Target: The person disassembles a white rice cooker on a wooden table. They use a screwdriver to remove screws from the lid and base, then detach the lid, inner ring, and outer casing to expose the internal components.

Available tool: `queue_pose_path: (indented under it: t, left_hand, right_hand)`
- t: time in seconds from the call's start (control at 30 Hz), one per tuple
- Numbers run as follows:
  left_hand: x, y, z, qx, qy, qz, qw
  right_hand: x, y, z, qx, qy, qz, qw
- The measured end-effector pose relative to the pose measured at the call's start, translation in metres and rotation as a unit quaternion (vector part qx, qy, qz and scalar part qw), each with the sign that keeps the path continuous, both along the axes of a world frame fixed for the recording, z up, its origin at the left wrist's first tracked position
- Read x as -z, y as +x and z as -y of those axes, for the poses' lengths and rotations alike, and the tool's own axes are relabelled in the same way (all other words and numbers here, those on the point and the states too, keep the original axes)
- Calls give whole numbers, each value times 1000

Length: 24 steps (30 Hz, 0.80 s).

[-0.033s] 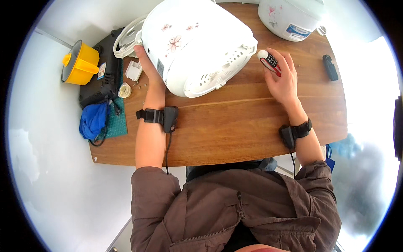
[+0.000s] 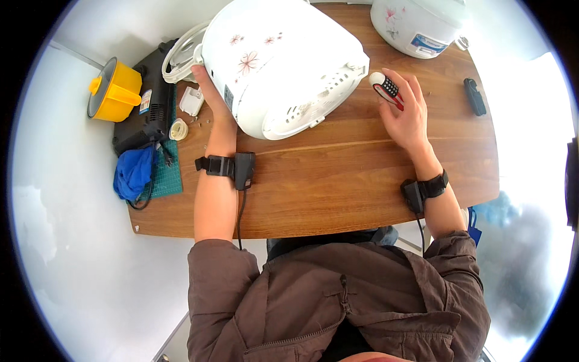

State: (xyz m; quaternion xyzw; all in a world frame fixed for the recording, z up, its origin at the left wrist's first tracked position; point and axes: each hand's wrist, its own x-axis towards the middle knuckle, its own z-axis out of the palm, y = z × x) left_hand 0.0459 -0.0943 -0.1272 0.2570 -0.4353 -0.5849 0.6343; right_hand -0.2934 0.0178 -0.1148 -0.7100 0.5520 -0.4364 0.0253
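A white rice cooker (image 2: 259, 78) with pink flower prints is tipped over on the table, its vented base (image 2: 319, 99) turned toward me. My left hand (image 2: 211, 90) is at its left side, thumb against the rim and the other fingers hidden behind it. To the right of the cooker, apart from it, my right hand (image 2: 405, 111) closes round a handled tool (image 2: 386, 85) with a white rounded end, a black dotted grip and red edging. The tool's working end is hidden in the palm.
A second flowered cooker (image 2: 416, 30) stands at the back right, near a dark small case (image 2: 474, 96). On the left are a yellow pot (image 2: 120, 90), a black machine (image 2: 145, 117), a blue cloth (image 2: 134, 174), a green mat (image 2: 169, 181), white parts (image 2: 192, 101) and a coiled white cord (image 2: 181, 54).
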Motion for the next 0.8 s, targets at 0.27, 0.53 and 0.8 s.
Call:
queue_pose_path:
  t: [0.27,0.53,0.8]
  left_hand:
    - [6,4,1,13,24,-42,999]
    - [-5,-5,-9,22,36,-40,998]
    - [-6,-6,-10,12,51,-49,997]
  right_hand:
    - [-2,4,-5,-16,-40,-15,999]
    - [-2,0,-7,-31,-70,7,997]
    - [-4,-2,-8,-40,-87,0,995]
